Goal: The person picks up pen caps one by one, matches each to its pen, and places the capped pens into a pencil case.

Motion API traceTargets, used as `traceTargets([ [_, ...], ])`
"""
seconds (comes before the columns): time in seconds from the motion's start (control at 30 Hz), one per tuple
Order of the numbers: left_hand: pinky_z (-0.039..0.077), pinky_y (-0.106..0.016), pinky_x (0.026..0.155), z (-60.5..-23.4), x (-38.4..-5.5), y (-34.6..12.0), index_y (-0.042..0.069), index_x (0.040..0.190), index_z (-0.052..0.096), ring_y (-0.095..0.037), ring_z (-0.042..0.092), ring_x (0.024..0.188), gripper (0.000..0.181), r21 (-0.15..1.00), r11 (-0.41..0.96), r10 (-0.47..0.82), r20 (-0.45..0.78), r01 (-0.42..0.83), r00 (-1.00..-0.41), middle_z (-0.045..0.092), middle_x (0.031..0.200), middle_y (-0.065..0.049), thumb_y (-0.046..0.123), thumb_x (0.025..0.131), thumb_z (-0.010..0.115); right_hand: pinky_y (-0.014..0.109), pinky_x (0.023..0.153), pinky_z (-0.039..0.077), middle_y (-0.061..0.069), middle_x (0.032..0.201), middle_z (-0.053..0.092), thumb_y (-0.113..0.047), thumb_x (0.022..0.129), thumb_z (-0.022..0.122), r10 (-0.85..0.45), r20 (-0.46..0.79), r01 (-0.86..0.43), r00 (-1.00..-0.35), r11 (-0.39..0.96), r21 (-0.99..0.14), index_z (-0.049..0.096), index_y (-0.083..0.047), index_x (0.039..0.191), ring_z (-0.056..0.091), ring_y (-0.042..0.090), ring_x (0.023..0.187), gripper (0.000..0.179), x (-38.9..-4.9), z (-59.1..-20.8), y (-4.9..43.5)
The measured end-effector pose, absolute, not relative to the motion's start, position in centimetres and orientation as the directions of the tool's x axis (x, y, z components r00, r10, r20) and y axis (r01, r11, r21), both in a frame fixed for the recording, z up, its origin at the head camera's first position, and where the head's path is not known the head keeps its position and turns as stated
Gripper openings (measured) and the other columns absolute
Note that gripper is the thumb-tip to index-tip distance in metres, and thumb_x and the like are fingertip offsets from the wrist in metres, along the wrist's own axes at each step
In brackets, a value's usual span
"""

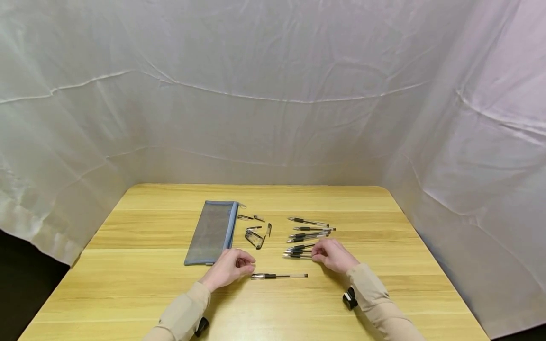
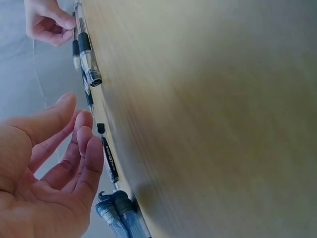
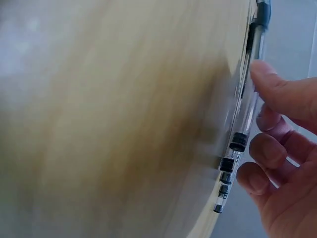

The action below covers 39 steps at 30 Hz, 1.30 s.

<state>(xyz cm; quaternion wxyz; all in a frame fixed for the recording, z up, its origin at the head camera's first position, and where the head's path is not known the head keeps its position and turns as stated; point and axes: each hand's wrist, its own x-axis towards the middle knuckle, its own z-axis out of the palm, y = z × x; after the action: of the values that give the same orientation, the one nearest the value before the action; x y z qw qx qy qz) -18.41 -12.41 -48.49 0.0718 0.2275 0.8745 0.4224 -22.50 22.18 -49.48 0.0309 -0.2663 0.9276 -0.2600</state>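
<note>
In the head view, my right hand (image 1: 334,255) is at the near end of a row of uncapped gel pens (image 1: 313,228). It pinches the clear barrel of the nearest gel pen (image 3: 245,111) between thumb and fingers, as the right wrist view shows. My left hand (image 1: 229,269) holds nothing; its fingers are loosely bent, fingertips close to the left end of a capped gel pen (image 1: 283,276). That pen lies crosswise in front of the row, its cap toward my left hand.
Several loose black-and-clear pen caps (image 1: 254,239) lie between the hands, farther back. Left of them is a flat blue mesh zip pouch (image 1: 211,229), its near edge beside my left hand. Pale cloth (image 1: 273,123) hangs around the wooden table (image 1: 141,284).
</note>
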Motion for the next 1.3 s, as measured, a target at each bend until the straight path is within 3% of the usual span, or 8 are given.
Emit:
traceTargets([
  [0.23,0.052,-0.019,0.068,-48.6,-18.8,-12.1,-0.003,0.108,0.073,-0.007,0.059,0.074,0.019,0.768,0.574,0.353,0.082,0.285,-0.932,0.071,0.088,-0.006,0.002,0.089,0.072,0.020,0.070,0.051,-0.004,0.086,0.063,-0.008,0.087,0.074,-0.506,0.120,-0.485,-0.854,0.693,-0.533,0.071,-0.010,0.090,0.054,0.001,0.077,0.004,-21.8,-49.0,22.2],
  [0.5,0.057,-0.045,0.089,-48.5,-20.5,-10.7,-0.002,0.114,0.069,-0.027,0.067,0.095,0.030,0.712,0.639,0.252,0.164,0.291,-0.954,0.070,0.111,-0.015,-0.008,0.085,0.069,0.021,0.070,0.053,-0.003,0.084,0.069,-0.010,0.090,0.073,-0.491,0.155,-0.485,-0.857,0.671,-0.561,0.071,-0.005,0.089,0.056,-0.001,0.076,0.005,-21.6,-48.6,22.0],
  [0.87,0.055,-0.048,0.090,-48.9,-22.2,-10.3,0.002,0.109,0.073,-0.032,0.064,0.102,0.025,0.581,0.737,0.290,0.190,0.346,-0.938,0.065,0.118,-0.015,-0.007,0.085,0.072,0.022,0.073,0.055,0.001,0.089,0.072,-0.005,0.088,0.073,-0.478,0.166,-0.482,-0.862,0.677,-0.556,0.072,-0.009,0.092,0.061,0.004,0.079,0.005,-21.5,-48.6,22.3],
  [1.3,0.056,-0.054,0.091,-48.9,-22.4,-10.4,0.001,0.116,0.073,-0.037,0.063,0.112,0.030,0.547,0.783,0.250,0.159,0.296,-0.955,0.066,0.119,-0.014,-0.006,0.087,0.071,0.022,0.073,0.055,0.000,0.088,0.073,-0.004,0.090,0.071,-0.480,0.174,-0.488,-0.860,0.672,-0.557,0.072,-0.009,0.091,0.061,0.003,0.078,0.005,-21.5,-48.8,22.3],
])
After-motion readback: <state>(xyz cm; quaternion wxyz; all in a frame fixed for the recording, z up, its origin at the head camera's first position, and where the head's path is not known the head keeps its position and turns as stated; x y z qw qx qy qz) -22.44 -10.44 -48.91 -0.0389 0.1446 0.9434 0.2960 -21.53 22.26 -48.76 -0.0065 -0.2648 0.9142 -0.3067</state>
